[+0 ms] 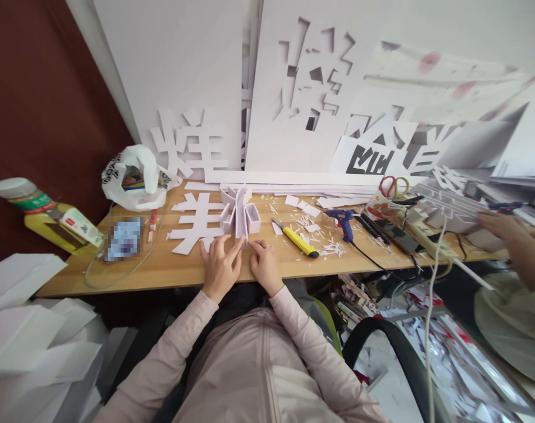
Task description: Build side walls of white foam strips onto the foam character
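A white raised foam-board character (241,218), with thin upright walls, stands on the table in front of me. My left hand (222,267) is at its near end, forefinger and thumb pressed against the wall. From the other side, my right hand (266,265) presses the same end with its fingers curled in; the exact contact is partly hidden. Left of it lies a flat white cut-out character (199,220), close to my left fingers. A yellow utility knife (300,242) rests to the right, its blade pointing away from me.
A blue glue gun (344,222) with its cord lies beyond white scraps (309,223). At left are a phone (123,239), a plastic bag (133,176) and a bottle (51,217). White boards (294,147) lean behind. At right a co-worker's hand (499,226) reaches in.
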Action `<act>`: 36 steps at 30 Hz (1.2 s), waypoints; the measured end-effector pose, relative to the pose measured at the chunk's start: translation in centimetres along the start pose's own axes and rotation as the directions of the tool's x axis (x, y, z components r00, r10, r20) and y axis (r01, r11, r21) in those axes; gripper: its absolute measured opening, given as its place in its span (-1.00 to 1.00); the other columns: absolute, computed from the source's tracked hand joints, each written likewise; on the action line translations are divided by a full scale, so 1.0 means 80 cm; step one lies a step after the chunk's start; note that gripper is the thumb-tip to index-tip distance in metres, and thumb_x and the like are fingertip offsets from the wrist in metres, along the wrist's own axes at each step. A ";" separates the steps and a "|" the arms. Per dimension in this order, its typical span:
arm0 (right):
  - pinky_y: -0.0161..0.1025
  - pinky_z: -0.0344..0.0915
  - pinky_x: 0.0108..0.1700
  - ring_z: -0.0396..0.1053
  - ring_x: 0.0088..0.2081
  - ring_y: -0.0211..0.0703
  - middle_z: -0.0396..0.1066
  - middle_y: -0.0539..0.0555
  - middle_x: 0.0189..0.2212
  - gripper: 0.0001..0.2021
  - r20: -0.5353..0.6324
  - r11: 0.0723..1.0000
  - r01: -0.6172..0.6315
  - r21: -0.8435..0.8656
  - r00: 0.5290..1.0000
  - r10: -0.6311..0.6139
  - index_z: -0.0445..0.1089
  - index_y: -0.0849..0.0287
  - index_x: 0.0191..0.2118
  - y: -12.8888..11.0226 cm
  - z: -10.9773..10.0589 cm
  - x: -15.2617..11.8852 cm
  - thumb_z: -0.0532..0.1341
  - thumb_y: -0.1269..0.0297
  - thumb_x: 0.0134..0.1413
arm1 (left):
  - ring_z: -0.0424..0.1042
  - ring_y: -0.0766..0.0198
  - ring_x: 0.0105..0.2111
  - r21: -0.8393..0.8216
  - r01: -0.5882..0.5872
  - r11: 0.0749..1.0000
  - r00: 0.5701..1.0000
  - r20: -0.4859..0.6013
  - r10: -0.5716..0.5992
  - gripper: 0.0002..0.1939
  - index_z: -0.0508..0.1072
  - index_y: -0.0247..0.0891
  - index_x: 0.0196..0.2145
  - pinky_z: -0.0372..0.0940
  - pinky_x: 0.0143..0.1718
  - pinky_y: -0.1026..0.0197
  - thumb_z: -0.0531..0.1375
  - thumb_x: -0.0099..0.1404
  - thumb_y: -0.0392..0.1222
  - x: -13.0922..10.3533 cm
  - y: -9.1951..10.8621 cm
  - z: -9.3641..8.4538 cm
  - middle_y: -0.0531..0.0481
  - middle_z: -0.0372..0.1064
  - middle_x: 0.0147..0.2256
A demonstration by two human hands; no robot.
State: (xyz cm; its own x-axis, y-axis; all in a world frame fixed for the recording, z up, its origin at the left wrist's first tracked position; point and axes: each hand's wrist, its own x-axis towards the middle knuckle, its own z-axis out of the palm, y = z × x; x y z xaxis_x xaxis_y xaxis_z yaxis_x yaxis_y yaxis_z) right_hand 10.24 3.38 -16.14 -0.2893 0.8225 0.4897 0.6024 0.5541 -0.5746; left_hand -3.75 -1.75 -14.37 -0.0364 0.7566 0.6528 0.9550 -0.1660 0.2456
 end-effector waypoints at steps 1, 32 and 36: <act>-0.09 0.36 0.03 0.40 -0.10 0.01 0.46 0.20 -0.13 -0.53 -0.002 1.000 0.004 -0.004 1.000 -0.004 0.51 0.19 0.03 0.000 -0.001 0.000 0.07 0.60 0.06 | 0.38 -0.09 0.08 -0.031 0.013 0.999 1.000 -0.001 -0.013 -0.60 0.46 -0.03 0.15 -0.08 0.25 -0.47 0.11 0.41 -0.24 -0.001 -0.001 0.000 -0.25 0.35 0.09; -0.06 0.36 -0.02 0.42 -0.12 0.03 0.50 0.21 -0.14 -0.78 0.011 0.997 0.025 -0.073 1.000 -0.025 0.58 0.21 -0.11 -0.002 0.001 0.000 0.20 0.41 0.22 | 0.57 0.01 -0.29 -0.224 0.361 0.905 0.932 0.106 -0.346 -0.85 0.66 -0.18 -0.26 0.37 -0.12 0.00 0.31 0.20 -0.23 0.011 -0.016 0.014 -0.11 0.63 -0.30; -0.05 0.36 -0.01 0.41 -0.11 0.04 0.50 0.22 -0.13 -0.79 0.022 0.998 0.020 -0.066 1.000 -0.019 0.58 0.21 -0.11 -0.003 -0.002 0.001 0.22 0.41 0.21 | 0.57 0.01 -0.28 -0.226 0.361 0.905 0.932 0.100 -0.347 -0.85 0.66 -0.17 -0.27 0.38 -0.12 0.00 0.28 0.22 -0.23 0.010 -0.016 0.015 -0.11 0.63 -0.29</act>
State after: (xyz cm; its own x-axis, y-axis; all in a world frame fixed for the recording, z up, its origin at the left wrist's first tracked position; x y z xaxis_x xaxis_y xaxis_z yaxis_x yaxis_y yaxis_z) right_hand 10.19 3.25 -15.83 -0.3173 0.8145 0.4857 0.6440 0.5611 -0.5201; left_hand -4.66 -0.13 -15.04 -0.3360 0.8264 0.4519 0.7842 -0.0203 0.6202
